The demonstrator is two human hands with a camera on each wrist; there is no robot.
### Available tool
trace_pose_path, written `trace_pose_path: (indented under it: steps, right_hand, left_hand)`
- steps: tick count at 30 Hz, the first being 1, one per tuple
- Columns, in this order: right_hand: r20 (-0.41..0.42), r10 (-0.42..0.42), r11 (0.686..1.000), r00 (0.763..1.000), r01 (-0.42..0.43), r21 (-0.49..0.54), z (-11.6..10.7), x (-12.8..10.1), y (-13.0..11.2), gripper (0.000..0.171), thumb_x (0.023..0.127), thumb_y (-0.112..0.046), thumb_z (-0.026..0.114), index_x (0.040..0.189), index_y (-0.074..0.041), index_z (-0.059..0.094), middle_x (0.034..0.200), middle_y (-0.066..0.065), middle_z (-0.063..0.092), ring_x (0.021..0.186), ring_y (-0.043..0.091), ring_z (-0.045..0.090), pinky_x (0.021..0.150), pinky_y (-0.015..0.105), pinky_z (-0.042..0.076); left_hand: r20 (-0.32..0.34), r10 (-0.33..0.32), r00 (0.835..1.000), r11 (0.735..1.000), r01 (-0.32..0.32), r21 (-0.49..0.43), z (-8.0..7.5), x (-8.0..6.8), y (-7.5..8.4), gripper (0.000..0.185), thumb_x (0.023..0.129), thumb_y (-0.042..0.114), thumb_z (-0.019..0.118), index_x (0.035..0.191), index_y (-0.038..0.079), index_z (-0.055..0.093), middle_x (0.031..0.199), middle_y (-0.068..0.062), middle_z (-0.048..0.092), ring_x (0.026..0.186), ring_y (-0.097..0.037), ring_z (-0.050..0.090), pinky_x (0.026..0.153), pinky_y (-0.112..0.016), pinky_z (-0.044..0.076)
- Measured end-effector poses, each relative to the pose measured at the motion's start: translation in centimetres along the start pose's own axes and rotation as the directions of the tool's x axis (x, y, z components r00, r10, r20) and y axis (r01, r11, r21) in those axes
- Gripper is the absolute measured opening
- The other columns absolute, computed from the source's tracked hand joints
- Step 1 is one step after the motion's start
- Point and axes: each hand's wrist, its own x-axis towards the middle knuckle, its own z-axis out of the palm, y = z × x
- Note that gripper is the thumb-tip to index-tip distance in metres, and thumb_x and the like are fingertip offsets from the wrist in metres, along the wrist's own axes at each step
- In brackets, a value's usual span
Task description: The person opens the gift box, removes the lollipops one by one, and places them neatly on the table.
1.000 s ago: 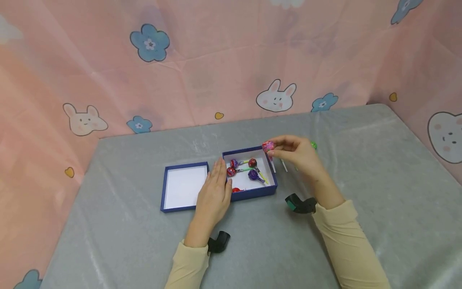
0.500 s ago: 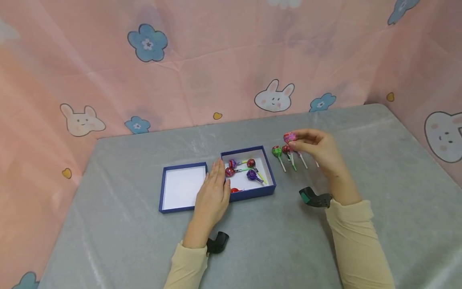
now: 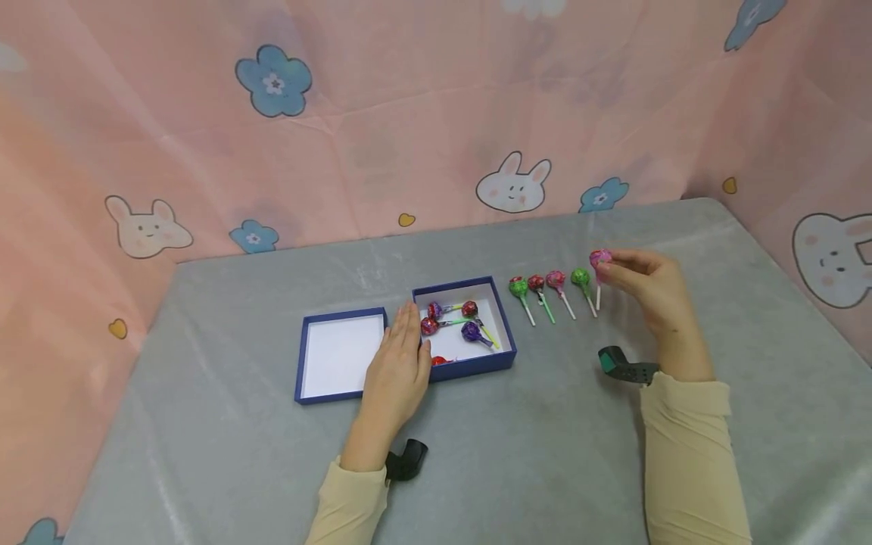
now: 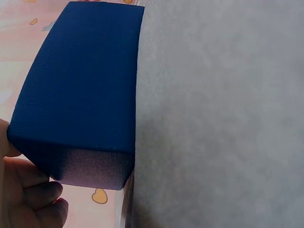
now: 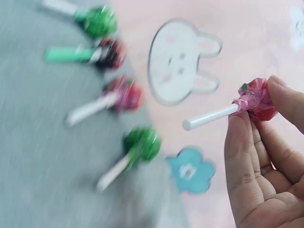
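My right hand (image 3: 650,291) pinches a pink lollipop (image 5: 256,99) by its wrapped head, the white stick pointing down in the head view. It is held at the right end of a row on the table: a green lollipop (image 3: 518,288), a dark red one (image 3: 537,282), a pink one (image 3: 555,280) and another green one (image 3: 580,278). My left hand (image 3: 397,375), fingers straight, rests against the left side of a blue box (image 3: 477,366). Inside the box lie several lollipops, among them a purple one (image 3: 471,331) and a red one (image 3: 439,360) partly hidden.
A blue-rimmed lid (image 3: 341,356) with a white inside lies left of the box, partly covered by my left hand. All this stands on a grey-covered table (image 3: 518,454). A pink printed curtain (image 3: 381,136) hangs behind it.
My right hand has carried the pink lollipop from the box's right edge rightward, past the row, to its right end. The row has come into full view. My left hand stays at the box.
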Motion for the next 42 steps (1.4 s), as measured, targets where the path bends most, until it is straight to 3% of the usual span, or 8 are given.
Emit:
trace_pose_path:
  steps: [7, 16, 18, 23, 30, 36, 39, 42]
  right_hand:
    - [-0.050, 0.122, 0.989, 0.991, -0.126, -0.075, -1.2, 0.2, 0.8, 0.014, 0.082, -0.006, 0.072, 0.080, -0.020, 0.071, 0.081, -0.011, 0.066, 0.072, 0.001, 0.062, 0.067, 0.011, 0.050]
    - [-0.057, 0.122, 0.970, 0.991, -0.131, -0.203, -1.9, 0.7, 1.3, 0.011, 0.085, -0.008, 0.070, 0.083, -0.019, 0.068, 0.077, -0.016, 0.065, 0.068, -0.002, 0.062, 0.064, 0.011, 0.050]
    - [-0.044, 0.130, 0.951, 0.991, -0.137, -0.277, -2.1, 0.9, 1.3, 0.005, 0.086, -0.012, 0.069, 0.091, -0.011, 0.068, 0.077, -0.018, 0.064, 0.068, -0.003, 0.062, 0.065, 0.010, 0.049]
    - [-0.016, 0.178, 0.879, 0.984, -0.166, -0.448, -2.3, 1.7, 1.5, 0.045, 0.088, -0.024, 0.067, 0.114, 0.012, 0.058, 0.078, -0.025, 0.060, 0.072, -0.006, 0.059, 0.069, 0.009, 0.044]
    - [0.025, 0.207, 0.853, 0.978, -0.168, -0.495, -2.1, 2.5, 1.7, 0.053, 0.088, -0.023, 0.067, 0.120, 0.018, 0.053, 0.076, -0.027, 0.061, 0.069, -0.009, 0.060, 0.068, 0.008, 0.043]
    - [0.014, 0.224, 0.795, 0.974, -0.175, -0.581, -2.6, 2.8, 2.2, 0.053, 0.088, -0.026, 0.068, 0.118, 0.016, 0.057, 0.068, -0.030, 0.058, 0.066, -0.010, 0.058, 0.068, 0.009, 0.041]
    - [-0.006, 0.224, 0.759, 0.975, -0.178, -0.626, -2.8, 2.8, 2.3, 0.053, 0.087, -0.029, 0.068, 0.117, 0.014, 0.059, 0.071, -0.024, 0.063, 0.066, -0.012, 0.055, 0.072, 0.015, 0.040]
    - [-0.032, 0.216, 0.717, 0.976, -0.181, -0.673, -2.8, 2.8, 2.4, 0.053, 0.086, -0.033, 0.069, 0.115, 0.011, 0.062, 0.083, -0.005, 0.071, 0.067, -0.012, 0.052, 0.076, 0.024, 0.040]
  left_hand:
    - [-0.011, 0.005, 1.000, 1.000, -0.006, -0.002, -0.2, 0.0, -0.1, 0.052, 0.098, 0.018, 0.045, 0.143, -0.006, 0.033, 0.150, -0.016, 0.031, 0.138, -0.025, 0.028, 0.109, -0.046, 0.028]
    - [0.003, 0.001, 1.000, 1.000, -0.001, -0.013, -0.2, 0.1, -0.1, 0.052, 0.098, 0.018, 0.045, 0.143, -0.007, 0.032, 0.150, -0.016, 0.030, 0.138, -0.027, 0.029, 0.109, -0.045, 0.027]
    - [0.002, 0.000, 1.000, 1.000, 0.000, -0.007, -0.2, 0.1, -0.1, 0.052, 0.098, 0.017, 0.045, 0.143, -0.007, 0.032, 0.149, -0.016, 0.031, 0.138, -0.027, 0.029, 0.109, -0.046, 0.027]
    - [-0.007, -0.005, 1.000, 1.000, 0.005, 0.001, -0.3, 0.1, -0.3, 0.052, 0.098, 0.017, 0.045, 0.143, -0.007, 0.033, 0.149, -0.017, 0.032, 0.137, -0.027, 0.030, 0.109, -0.046, 0.028]
    - [-0.011, -0.005, 1.000, 1.000, 0.005, -0.007, -0.2, 0.0, -0.4, 0.052, 0.098, 0.017, 0.045, 0.142, -0.008, 0.033, 0.149, -0.018, 0.032, 0.137, -0.028, 0.030, 0.109, -0.046, 0.028]
    - [-0.019, 0.016, 1.000, 1.000, -0.016, -0.018, 0.0, 0.0, -0.2, 0.052, 0.097, 0.016, 0.047, 0.141, -0.009, 0.034, 0.147, -0.019, 0.034, 0.136, -0.030, 0.032, 0.108, -0.047, 0.029]
    - [-0.023, 0.019, 1.000, 1.000, -0.019, -0.017, 0.0, 0.0, 0.0, 0.052, 0.097, 0.016, 0.048, 0.141, -0.008, 0.035, 0.147, -0.019, 0.035, 0.136, -0.029, 0.032, 0.108, -0.046, 0.029]
    - [-0.027, 0.020, 0.999, 1.000, -0.020, -0.013, -0.1, 0.0, 0.0, 0.052, 0.097, 0.015, 0.048, 0.141, -0.008, 0.035, 0.147, -0.019, 0.035, 0.136, -0.029, 0.032, 0.108, -0.045, 0.029]
